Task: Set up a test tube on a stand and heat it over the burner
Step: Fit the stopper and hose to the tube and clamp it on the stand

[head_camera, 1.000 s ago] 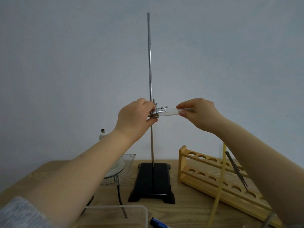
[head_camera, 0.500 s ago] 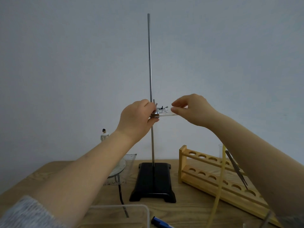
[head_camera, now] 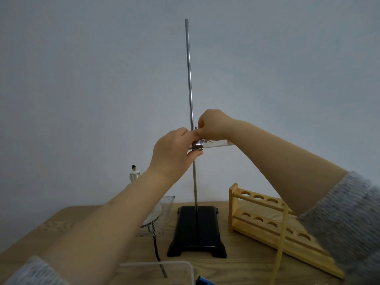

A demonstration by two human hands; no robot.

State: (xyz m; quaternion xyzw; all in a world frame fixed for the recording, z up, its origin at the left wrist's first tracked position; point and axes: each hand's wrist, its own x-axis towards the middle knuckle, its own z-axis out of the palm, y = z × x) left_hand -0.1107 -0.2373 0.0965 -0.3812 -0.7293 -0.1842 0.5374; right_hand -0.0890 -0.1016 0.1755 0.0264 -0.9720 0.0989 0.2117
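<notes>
A retort stand with a black base (head_camera: pixel 197 231) and a tall steel rod (head_camera: pixel 188 79) stands mid-table. A metal clamp (head_camera: pixel 197 145) sits on the rod at about hand height. A clear test tube (head_camera: pixel 218 144) lies nearly level in the clamp and sticks out to the right. My left hand (head_camera: pixel 172 151) grips the clamp from the left and below. My right hand (head_camera: pixel 211 125) pinches the clamp's screw just above it. A small glass alcohol burner (head_camera: pixel 134 174) stands at the back left, partly hidden by my left arm.
A wooden test tube rack (head_camera: pixel 265 219) lies right of the stand. Wire gauze on a tripod (head_camera: pixel 164 210) sits left of the base. A clear plastic box rim (head_camera: pixel 160 264), a blue object (head_camera: pixel 202 281) and a yellowish tube (head_camera: pixel 281 243) are at the near edge.
My right hand let go of the test tube's right end and moved left to the clamp's screw. The left hand stayed on the clamp. The tube remains in the clamp.
</notes>
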